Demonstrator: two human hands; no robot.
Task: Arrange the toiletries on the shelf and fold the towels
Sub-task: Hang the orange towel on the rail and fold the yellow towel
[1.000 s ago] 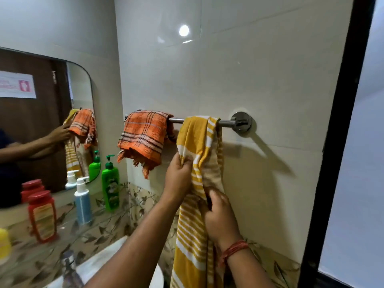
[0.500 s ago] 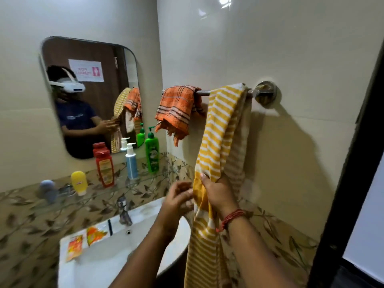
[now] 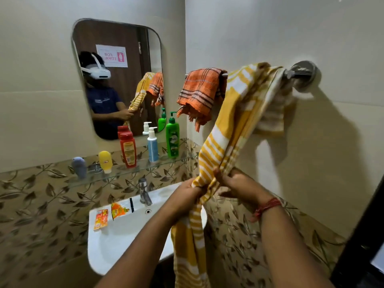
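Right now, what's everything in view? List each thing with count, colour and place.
Striped towel: 1, yellow-white, draped from rail, pulled down.
Checked towel: 1, orange, on rail, left.
Rail: 1, metal, right wall.
Pump bottles: 2, green, blue-white, on glass shelf.
Red bottle: 1, shelf.
Tubes: 2, yellow, grey, shelf left.
Sachets: orange, sink rim.
Tap: 1, metal.
Mirror: 1.
Left hand, right hand: both grip striped towel.
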